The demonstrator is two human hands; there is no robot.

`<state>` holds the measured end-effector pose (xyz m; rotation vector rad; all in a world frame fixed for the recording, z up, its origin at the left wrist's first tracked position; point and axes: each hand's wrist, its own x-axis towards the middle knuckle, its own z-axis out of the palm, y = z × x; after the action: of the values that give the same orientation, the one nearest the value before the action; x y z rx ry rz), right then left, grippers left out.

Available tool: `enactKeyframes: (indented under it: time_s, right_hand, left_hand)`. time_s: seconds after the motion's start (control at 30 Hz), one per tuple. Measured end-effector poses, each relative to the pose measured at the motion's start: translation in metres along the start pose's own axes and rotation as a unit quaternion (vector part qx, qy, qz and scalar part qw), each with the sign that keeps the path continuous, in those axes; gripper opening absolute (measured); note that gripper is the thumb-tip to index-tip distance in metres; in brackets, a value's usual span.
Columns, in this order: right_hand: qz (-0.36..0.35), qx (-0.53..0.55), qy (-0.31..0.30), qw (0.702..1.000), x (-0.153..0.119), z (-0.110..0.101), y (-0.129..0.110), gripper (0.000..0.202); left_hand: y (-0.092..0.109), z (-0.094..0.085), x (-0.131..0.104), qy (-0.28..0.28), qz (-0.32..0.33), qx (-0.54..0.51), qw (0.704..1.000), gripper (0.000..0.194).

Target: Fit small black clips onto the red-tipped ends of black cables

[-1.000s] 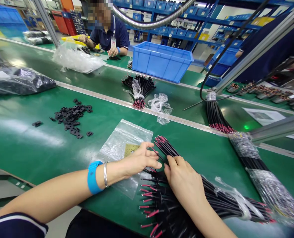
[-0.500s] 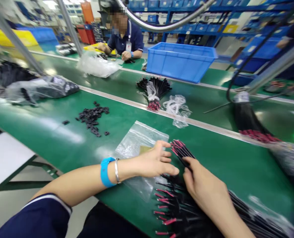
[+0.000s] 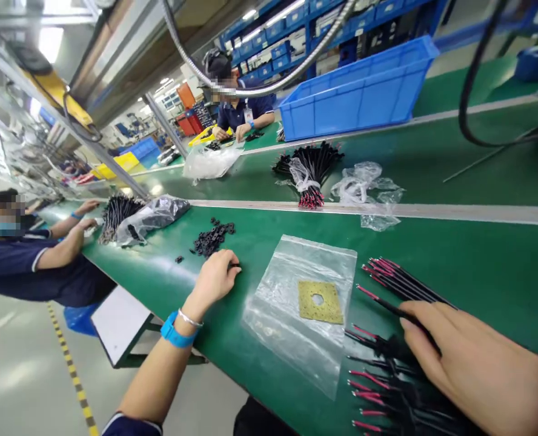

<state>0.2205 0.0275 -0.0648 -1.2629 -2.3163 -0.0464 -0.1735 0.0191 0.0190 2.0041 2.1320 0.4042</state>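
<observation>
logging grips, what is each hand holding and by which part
The right hand pinches a black cable near its red end; the left hand pinches a small dark piece, exact spot unclear.

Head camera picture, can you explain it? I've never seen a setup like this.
No machine here: these are a person's bare hands, seen from a camera on that person's head, looking forward and down. The left hand pinches a small dark piece, mostly hidden. The right hand holds a black cable with a red end. On the green table lie a pile of small black parts, a clear plastic bag, a yellowish square plate with a hole, and more black cables. I can't tell if the plate is inside the bag.
</observation>
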Motion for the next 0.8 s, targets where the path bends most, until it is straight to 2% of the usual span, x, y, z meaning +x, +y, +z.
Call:
enactKeyframes:
  time_s: [0.1,0.13,0.17,0.23,0.27,0.3,0.33,0.37,0.43,0.47,0.53,0.6,0.7,0.77,0.8]
  right_hand:
    - [0.032,0.005,0.015,0.999,0.007,-0.009,-0.009,0.023]
    - [0.043,0.025,0.035,0.998,0.011,-0.014,-0.013,0.022]
    - [0.050,0.053,0.033,0.997,0.014,-0.019,-0.017,0.019]
    - [0.079,0.107,-0.023,0.991,0.021,-0.029,-0.023,0.016]
    - [0.106,0.122,-0.073,0.984,0.024,-0.033,-0.024,0.015]
    - [0.131,0.131,-0.112,0.976,0.026,-0.037,-0.025,0.015]
    - [0.145,0.141,-0.135,0.970,0.028,-0.041,-0.025,0.016]
    - [0.150,0.149,-0.143,0.967,0.030,-0.043,-0.025,0.016]
    - [0.159,0.164,-0.142,0.963,0.031,-0.047,-0.024,0.015]
    - [0.162,0.172,-0.140,0.962,0.031,-0.048,-0.024,0.015]
    - [0.166,0.183,-0.138,0.959,0.031,-0.049,-0.024,0.015]
    - [0.161,0.186,-0.133,0.960,0.030,-0.048,-0.024,0.015]
    - [0.151,0.192,-0.114,0.963,0.029,-0.048,-0.024,0.016]
    - [0.149,0.223,-0.101,0.958,0.030,-0.052,-0.023,0.015]
    - [0.151,0.247,-0.101,0.952,0.030,-0.054,-0.023,0.014]
  left_hand:
    - [0.024,0.007,-0.003,-0.051,-0.023,-0.147,0.988,0.024]
    - [0.033,0.010,-0.003,-0.079,-0.029,-0.219,0.972,0.031]
    - [0.044,0.013,-0.001,-0.100,-0.054,-0.326,0.938,0.037]
    - [0.065,0.021,0.004,-0.156,-0.074,-0.433,0.885,0.042]
    - [0.076,0.025,0.007,-0.187,-0.064,-0.450,0.871,0.040]
    - [0.088,0.028,0.010,-0.212,-0.029,-0.437,0.873,0.035]
    - [0.098,0.032,0.012,-0.217,0.026,-0.403,0.888,0.028]
    - [0.108,0.036,0.014,-0.198,0.100,-0.351,0.910,0.022]
    - [0.124,0.043,0.015,-0.105,0.266,-0.203,0.936,0.018]
    - [0.129,0.046,0.015,-0.057,0.334,-0.126,0.932,0.023]
    - [0.134,0.051,0.013,-0.015,0.403,-0.018,0.915,0.037]
    - [0.135,0.054,0.011,-0.034,0.409,0.029,0.911,0.046]
    - [0.136,0.054,0.010,-0.089,0.365,0.040,0.926,0.049]
    - [0.140,0.053,0.011,-0.121,0.299,-0.016,0.947,0.048]
    - [0.143,0.053,0.012,-0.133,0.242,-0.086,0.957,0.046]
